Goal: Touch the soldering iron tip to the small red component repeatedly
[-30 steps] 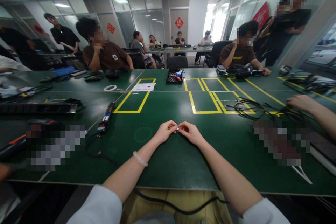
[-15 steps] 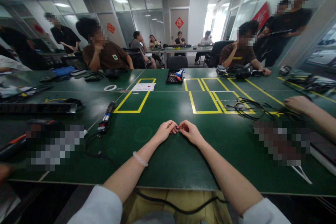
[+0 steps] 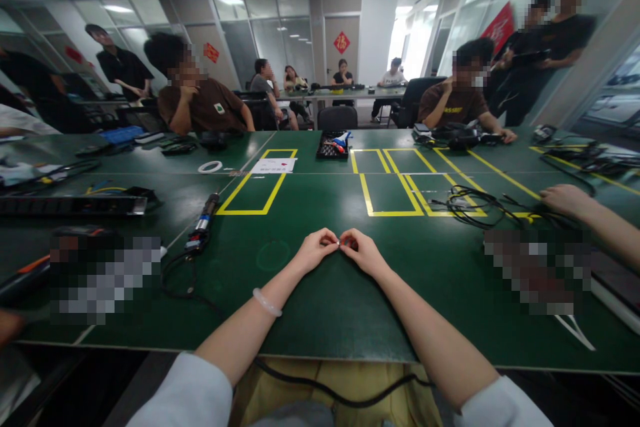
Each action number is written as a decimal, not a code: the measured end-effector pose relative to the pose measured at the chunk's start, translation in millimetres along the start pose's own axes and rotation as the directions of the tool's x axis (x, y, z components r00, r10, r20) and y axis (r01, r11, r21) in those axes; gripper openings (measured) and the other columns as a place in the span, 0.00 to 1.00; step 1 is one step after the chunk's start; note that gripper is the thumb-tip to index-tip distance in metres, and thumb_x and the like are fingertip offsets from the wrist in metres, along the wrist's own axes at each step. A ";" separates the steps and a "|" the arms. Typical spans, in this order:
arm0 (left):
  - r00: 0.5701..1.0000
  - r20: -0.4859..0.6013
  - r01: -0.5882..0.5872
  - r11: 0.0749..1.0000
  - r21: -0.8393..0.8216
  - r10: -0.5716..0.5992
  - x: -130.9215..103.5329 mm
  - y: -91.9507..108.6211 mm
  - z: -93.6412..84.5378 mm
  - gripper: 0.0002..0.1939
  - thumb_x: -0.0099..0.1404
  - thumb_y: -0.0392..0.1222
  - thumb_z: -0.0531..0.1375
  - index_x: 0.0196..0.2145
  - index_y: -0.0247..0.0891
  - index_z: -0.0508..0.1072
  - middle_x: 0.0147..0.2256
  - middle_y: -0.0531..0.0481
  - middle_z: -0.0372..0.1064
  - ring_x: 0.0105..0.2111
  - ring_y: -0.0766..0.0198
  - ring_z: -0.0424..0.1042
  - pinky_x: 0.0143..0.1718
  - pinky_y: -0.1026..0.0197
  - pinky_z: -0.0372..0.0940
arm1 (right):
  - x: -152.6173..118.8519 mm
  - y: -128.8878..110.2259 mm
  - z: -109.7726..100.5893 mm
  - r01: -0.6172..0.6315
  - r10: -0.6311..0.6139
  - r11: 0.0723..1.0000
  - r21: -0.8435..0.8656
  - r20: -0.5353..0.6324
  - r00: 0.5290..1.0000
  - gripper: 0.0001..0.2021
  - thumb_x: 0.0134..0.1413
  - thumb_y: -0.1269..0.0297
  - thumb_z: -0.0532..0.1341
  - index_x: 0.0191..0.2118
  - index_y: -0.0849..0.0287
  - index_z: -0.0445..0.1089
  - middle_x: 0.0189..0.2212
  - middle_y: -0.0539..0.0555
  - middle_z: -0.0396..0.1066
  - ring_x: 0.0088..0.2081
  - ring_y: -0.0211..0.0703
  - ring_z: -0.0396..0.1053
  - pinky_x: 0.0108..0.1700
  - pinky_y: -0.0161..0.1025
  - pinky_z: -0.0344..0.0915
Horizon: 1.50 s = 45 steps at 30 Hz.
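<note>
Over the green table, my left hand and my right hand meet at their fingertips. Both are closed in a pinch. Between them is a tiny item with a pale, shiny spot; its kind is too small to make out. A bit of red shows among the right fingers. Most of what the fingers hold is hidden behind them. A pale bangle circles my left wrist.
Left of my hands lies an electric screwdriver with a black cord. Black cables lie to the right, near another person's hand. Farther back are a black tray of small parts, a white sheet and yellow tape outlines.
My fingertips have shifted slightly around the tiny item. The reddish, dark bit between them shows less, and a pale spot now shows. My arms stay in place.
</note>
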<state>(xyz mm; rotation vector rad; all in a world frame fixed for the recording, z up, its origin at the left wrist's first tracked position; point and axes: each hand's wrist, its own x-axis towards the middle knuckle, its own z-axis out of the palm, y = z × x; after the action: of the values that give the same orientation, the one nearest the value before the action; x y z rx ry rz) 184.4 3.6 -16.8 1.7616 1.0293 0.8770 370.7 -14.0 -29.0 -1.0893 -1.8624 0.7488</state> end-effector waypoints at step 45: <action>0.999 0.011 0.039 0.995 -0.095 -0.038 -0.2 1.4 0.2 0.09 0.54 0.37 0.61 0.34 0.34 0.68 0.32 0.50 0.72 0.32 0.67 0.72 0.37 0.63 0.65 | -1.5 4.3 1.4 0.012 -0.015 0.992 -0.123 -0.022 1.000 0.09 0.50 0.72 0.60 0.39 0.57 0.68 0.31 0.50 0.70 0.31 0.37 0.67 0.37 0.35 0.64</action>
<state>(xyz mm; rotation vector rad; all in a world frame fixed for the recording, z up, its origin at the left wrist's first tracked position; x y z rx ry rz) 184.9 3.0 -15.6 1.6594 0.9961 0.8797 371.5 -13.5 -33.6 -1.1563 -1.9150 0.6180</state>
